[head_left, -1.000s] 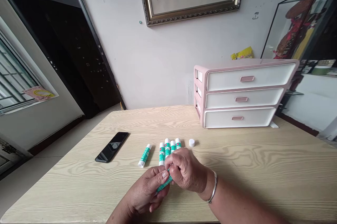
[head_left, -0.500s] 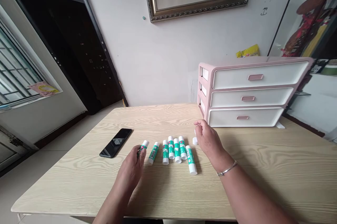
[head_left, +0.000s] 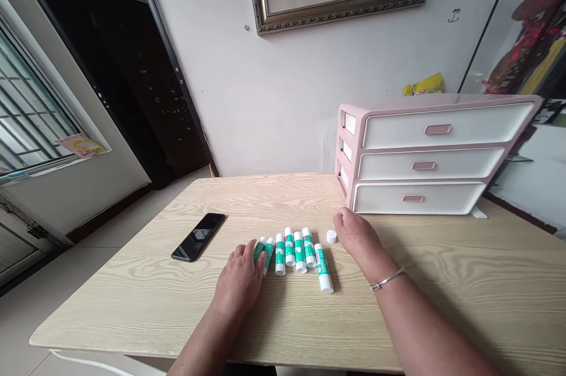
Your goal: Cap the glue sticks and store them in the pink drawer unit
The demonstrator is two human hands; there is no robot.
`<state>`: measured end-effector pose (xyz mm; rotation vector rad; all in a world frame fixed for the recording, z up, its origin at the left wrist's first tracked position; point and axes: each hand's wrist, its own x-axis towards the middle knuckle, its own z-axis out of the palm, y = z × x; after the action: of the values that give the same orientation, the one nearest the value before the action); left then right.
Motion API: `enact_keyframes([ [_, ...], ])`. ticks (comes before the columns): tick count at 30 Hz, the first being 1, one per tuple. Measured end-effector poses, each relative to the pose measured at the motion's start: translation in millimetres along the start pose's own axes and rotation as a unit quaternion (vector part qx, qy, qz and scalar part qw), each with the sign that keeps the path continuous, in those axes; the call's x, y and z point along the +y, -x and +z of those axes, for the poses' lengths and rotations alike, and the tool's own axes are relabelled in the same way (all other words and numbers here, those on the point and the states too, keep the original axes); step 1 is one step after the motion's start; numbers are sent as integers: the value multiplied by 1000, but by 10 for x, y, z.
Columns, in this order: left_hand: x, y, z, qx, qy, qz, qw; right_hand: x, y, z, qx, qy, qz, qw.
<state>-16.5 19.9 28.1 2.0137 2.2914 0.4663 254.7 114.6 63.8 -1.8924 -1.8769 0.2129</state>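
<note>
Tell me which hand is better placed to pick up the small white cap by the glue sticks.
Right, probably: the right hand is just beside the white cap, with nothing between them, while the left hand is at the far end of the row of glue sticks.

Your left hand sits low with its back up and its fingers bent down. Your right hand is well apart, curled a bit. Your left arm and right arm reach in from below.
</note>
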Motion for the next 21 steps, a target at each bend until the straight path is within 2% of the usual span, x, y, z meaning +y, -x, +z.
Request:
enact_keyframes([
  [5,81,34,-31,4,-39,32,999,24,-18,31,-8,4,7,1000],
  [10,67,-19,-182,-4,-98,-13,995,19,-20,54,-23,2,4,1000],
  [15,-214,-121,-281,18,-157,-70,985,10,-23,68,-31,-2,4,1000],
  [21,-633,-295,-202,39,-187,-108,976,40,-44,113,-40,-3,2,999],
])
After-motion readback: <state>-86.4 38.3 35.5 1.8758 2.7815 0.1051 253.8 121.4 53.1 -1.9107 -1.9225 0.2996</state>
